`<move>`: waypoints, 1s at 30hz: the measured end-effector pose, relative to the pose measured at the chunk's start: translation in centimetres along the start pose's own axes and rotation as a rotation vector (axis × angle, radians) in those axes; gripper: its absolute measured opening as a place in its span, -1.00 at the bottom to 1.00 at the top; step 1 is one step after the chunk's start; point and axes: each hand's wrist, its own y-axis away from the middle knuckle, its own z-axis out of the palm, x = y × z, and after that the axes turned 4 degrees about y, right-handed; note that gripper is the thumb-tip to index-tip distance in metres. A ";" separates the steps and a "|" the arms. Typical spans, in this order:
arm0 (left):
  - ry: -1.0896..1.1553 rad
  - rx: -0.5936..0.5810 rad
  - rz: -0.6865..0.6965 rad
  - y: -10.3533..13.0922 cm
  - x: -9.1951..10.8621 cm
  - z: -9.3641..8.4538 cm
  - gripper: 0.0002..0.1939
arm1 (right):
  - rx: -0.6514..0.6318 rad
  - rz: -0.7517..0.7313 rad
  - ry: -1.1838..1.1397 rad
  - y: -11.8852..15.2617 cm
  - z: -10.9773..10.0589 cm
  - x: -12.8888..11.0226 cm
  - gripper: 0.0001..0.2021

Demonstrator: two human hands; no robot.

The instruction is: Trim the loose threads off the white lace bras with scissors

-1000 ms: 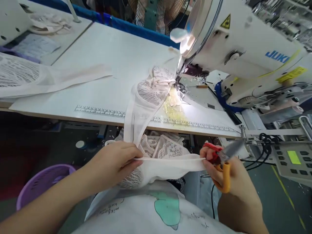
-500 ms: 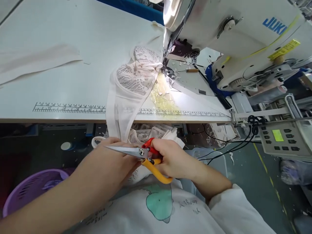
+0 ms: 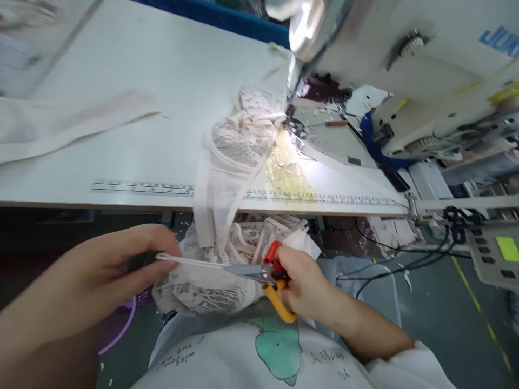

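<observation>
My left hand [image 3: 99, 275] pinches one end of a thin white strap [image 3: 198, 262] between thumb and fingers, over my lap. The strap runs taut to the right, toward the blade tips of scissors [image 3: 253, 272] with red and orange handles. My right hand [image 3: 306, 281] grips those scissors; whether the blades have closed on the strap I cannot tell. Beneath lies a bundle of white lace pieces [image 3: 219, 297]. On the table, a white lace bra [image 3: 239, 143] sits with one side under the sewing machine's needle area, its band hanging over the front edge.
The sewing machine [image 3: 405, 70] stands at the right. A printed ruler [image 3: 162, 188] runs along the table's front edge. White fabric [image 3: 81, 121] lies at the left, and yellowish film [image 3: 287, 173] beside the bra. Below are a purple basket [image 3: 121, 335] and a clear bin [image 3: 377, 286].
My left hand has moved left, away from the scissors, drawing the strap out straight. The scissors now point at the strap instead of lying over my left hand. The view has shifted left.
</observation>
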 end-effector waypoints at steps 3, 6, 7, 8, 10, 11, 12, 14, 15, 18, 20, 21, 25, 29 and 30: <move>0.207 -0.055 -0.023 -0.8 1.1 1.1 -0.89 | 0.032 0.095 -0.055 1.2 1.0 0.6 -0.81; 0.336 0.078 0.092 -1.6 1.9 3.0 -0.84 | -0.035 0.277 -0.161 2.1 1.2 1.5 -0.78; 0.358 0.105 0.148 -1.8 2.2 3.8 -0.78 | -0.052 0.311 -0.176 2.2 0.9 1.7 -0.76; 0.366 0.121 0.207 -2.0 2.4 4.7 -0.71 | -0.055 0.326 -0.169 2.2 0.5 1.8 -0.76; 0.345 0.128 0.338 -2.4 2.8 6.2 -0.62 | -0.005 0.299 -0.090 2.0 -0.7 1.7 -0.75; 0.322 0.123 0.393 -2.6 3.0 6.8 -0.59 | 0.044 0.264 -0.048 1.8 -1.3 1.5 -0.76; 0.303 0.119 0.432 -2.8 3.1 7.4 -0.56 | 0.100 0.219 -0.024 1.4 -2.0 1.2 -0.76; 0.285 0.111 0.438 -3.0 3.6 8.1 -0.54 | 0.189 0.118 -0.043 0.6 -3.0 0.5 -0.80; 0.288 0.109 0.411 -3.1 3.8 8.4 -0.54 | 0.205 0.065 -0.087 0.0 -3.3 0.2 -0.82; 0.319 0.082 0.287 -3.1 4.8 8.8 -0.59 | 0.179 -0.046 -0.219 -1.5 -3.6 -0.5 -0.87; 0.363 0.035 0.218 -3.1 5.3 9.0 -0.64 | 0.142 -0.055 -0.296 -2.2 -3.4 -0.6 -0.86; 0.390 0.014 0.186 -3.1 5.5 9.0 -0.68 | 0.132 -0.048 -0.341 -2.5 -3.2 -0.6 -0.85; 0.467 -0.096 0.027 -3.3 5.4 9.0 -0.83 | 0.165 -0.110 -0.515 -3.1 -2.1 -0.3 -0.80; 0.578 -0.279 -0.063 -3.7 5.2 8.9 -0.74 | 0.218 -0.187 -0.569 -3.3 -1.1 0.1 -0.79; 0.605 -0.292 -0.089 -3.8 5.1 8.9 -0.73 | 0.223 -0.178 -0.561 -3.3 -1.1 0.2 -0.79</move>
